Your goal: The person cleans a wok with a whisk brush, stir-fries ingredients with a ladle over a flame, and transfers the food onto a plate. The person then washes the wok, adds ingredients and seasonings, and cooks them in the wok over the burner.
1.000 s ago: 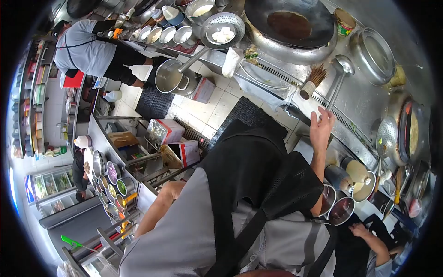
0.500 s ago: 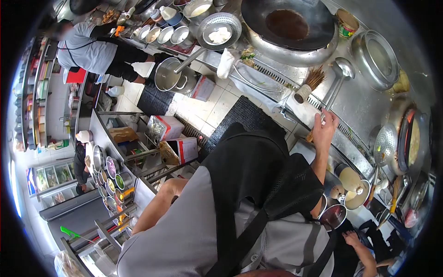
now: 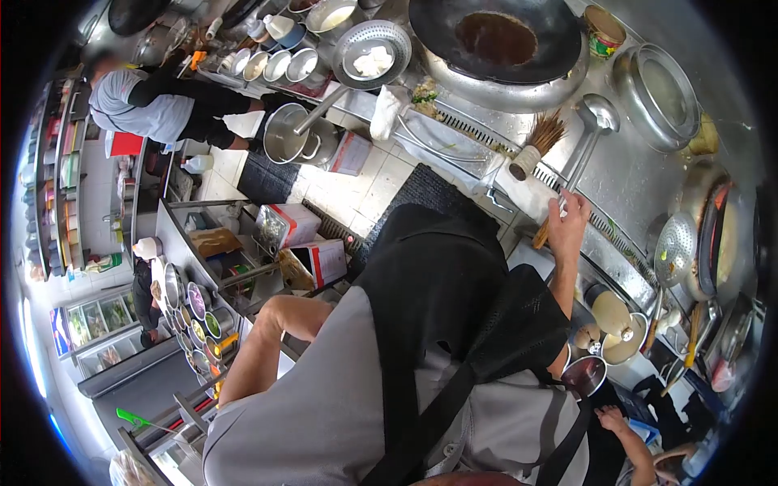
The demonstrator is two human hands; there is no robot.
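My right hand (image 3: 570, 219) is at the front edge of the stove counter, fingers curled around the handle of a steel ladle (image 3: 598, 117). The ladle's bowl rests on the metal counter, and its brown handle end sticks out past my fingers. Just left of the hand lies a bamboo wok brush (image 3: 539, 146) on a white cloth. Beyond them sits a large black wok (image 3: 494, 40) with dark brown liquid in it. My left arm is bent at my side, its hand hidden behind my apron.
A steel pot (image 3: 300, 134) stands on the floor ahead. Seasoning bowls (image 3: 277, 65) line the far counter, near another person (image 3: 150, 105). At right are a perforated skimmer (image 3: 674, 247) and stacked metal bowls (image 3: 664, 97). Another person's hand (image 3: 612, 419) shows at lower right.
The view has shifted slightly, moving the counter things a little left. My right hand's fingers have closed in around the ladle handle. My bent left elbow has lifted outward.
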